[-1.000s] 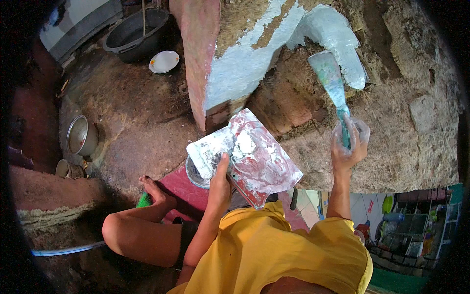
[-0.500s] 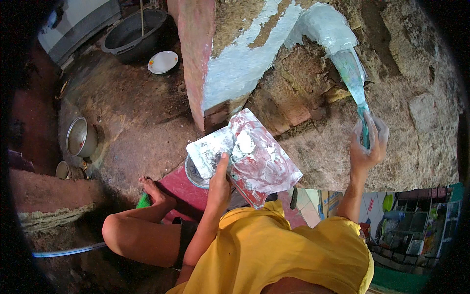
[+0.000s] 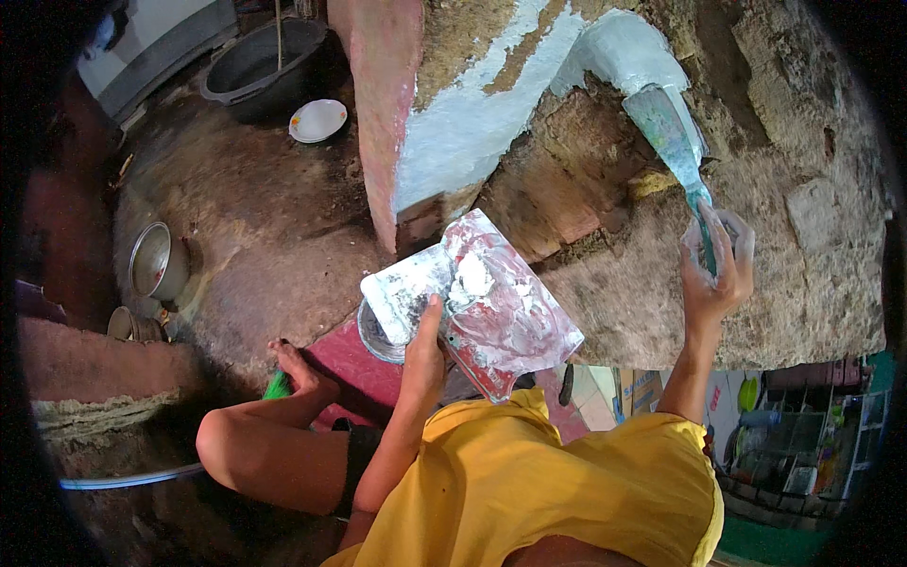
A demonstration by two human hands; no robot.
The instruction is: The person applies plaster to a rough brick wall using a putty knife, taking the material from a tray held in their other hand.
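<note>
My right hand (image 3: 715,269) is closed round the teal handle of a putty knife (image 3: 666,137). Its wide blade lies at the lower end of a curved band of wet white putty (image 3: 624,47) on the rough wall. White smears coat those fingers. Lower down, my left hand (image 3: 425,356) grips a reddish board (image 3: 529,326) smeared with putty, thumb on top. A soft white lump of putty (image 3: 472,276) sits on the board. Beside it, under the thumb, is a flat white-coated piece (image 3: 402,288); its join with the board is covered. Behind that shows part of a round container (image 3: 376,340).
A pinkish wall corner (image 3: 383,123) rises ahead, left of the putty. On the brown floor stand a large dark basin (image 3: 269,71), a white plate (image 3: 318,121) and a metal pot (image 3: 159,263). Crowded shelves (image 3: 803,435) are at lower right.
The putty knife has shifted slightly left, and its blade edge now shows clear of the putty band. My right hand tilted a little with it. My left hand and the board stay nearly still.
</note>
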